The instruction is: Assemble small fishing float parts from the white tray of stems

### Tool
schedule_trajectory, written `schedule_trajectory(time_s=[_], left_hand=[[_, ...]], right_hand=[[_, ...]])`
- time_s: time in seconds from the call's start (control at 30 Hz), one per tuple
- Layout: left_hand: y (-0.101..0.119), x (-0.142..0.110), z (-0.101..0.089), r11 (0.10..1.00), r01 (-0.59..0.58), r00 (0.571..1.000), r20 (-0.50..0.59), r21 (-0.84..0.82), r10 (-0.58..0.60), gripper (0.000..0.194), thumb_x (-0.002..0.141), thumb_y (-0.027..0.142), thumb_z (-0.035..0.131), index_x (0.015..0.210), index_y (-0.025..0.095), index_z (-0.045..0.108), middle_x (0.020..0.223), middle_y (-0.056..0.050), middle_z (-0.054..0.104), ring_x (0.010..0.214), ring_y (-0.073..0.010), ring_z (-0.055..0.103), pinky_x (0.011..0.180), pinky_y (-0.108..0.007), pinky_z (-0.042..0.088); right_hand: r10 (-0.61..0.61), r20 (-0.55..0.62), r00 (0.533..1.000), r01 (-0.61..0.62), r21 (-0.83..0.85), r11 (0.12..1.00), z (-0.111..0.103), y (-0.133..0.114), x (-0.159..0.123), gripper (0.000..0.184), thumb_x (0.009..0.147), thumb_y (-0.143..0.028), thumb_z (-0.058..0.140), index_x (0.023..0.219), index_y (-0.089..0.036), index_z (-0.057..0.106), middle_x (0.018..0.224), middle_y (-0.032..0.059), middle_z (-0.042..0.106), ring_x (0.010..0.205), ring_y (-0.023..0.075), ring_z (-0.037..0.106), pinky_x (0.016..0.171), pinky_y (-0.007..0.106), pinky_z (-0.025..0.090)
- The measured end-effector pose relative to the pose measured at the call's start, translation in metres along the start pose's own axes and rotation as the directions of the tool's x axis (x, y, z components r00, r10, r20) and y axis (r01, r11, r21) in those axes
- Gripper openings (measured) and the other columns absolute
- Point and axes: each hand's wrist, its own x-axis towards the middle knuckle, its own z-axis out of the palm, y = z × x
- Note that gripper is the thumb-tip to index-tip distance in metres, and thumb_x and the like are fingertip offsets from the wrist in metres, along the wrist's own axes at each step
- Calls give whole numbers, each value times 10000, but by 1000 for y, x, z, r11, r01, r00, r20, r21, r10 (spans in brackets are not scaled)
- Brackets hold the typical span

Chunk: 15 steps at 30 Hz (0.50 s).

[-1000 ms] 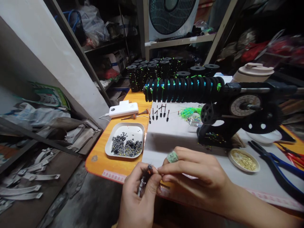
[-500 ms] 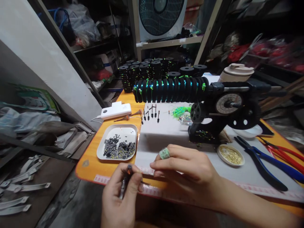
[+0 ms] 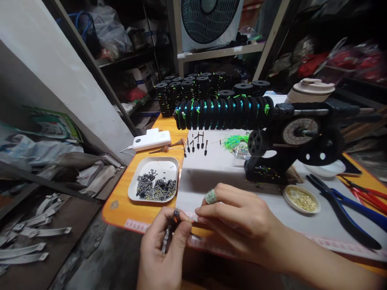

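My left hand point(image 3: 161, 253), at the front edge of the table, is closed round a small dark piece point(image 3: 175, 217) with orange marks and a silvery rod end point(image 3: 165, 241). A thin tip with a bit of orange sticks out past the thumb. My right hand point(image 3: 242, 217) comes in from the right, thumb and fingers pinched just beside that tip. Whatever they pinch is too small to make out. Green tape point(image 3: 211, 196) wraps one right finger. Left of the hands, a white tray point(image 3: 132, 189) holds many small dark cylindrical parts point(image 3: 155, 189).
A black rod machine point(image 3: 266, 157) carries a ribbed roll point(image 3: 223, 114) across the table. Small dark parts point(image 3: 198, 143) lie on white paper. Right are a dish of golden bits point(image 3: 300, 199), blue-handled pliers point(image 3: 344, 213) and red-handled pliers point(image 3: 367, 195). A white power bank point(image 3: 152, 139) lies left.
The view has shifted slightly, so the scene sits further right. My right fingers have come closer to the tip held in my left hand.
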Motion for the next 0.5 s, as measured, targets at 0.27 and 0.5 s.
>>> schedule_trajectory(time_s=[0.27, 0.5], left_hand=[[3, -2, 4, 1000, 23, 1000, 15, -11, -23, 306, 797, 476, 757, 696, 211, 645, 567, 54, 497, 542, -107, 460, 569, -181, 433], [-2, 1, 6, 1000, 17, 999, 50, 7, -17, 240, 822, 400, 742, 707, 210, 650, 603, 53, 516, 566, -100, 473, 561, -162, 421]], right_hand=[[-4, 11, 1000, 4, -20, 1000, 1, -2, -1, 97, 908, -87, 643, 985, -113, 696, 742, 49, 595, 647, 148, 445, 547, 261, 332], [1, -23, 1000, -1, 34, 999, 0, 0, -2, 216, 887, -268, 750, 1041, -128, 693, 753, 34, 597, 650, 137, 472, 538, 234, 363]])
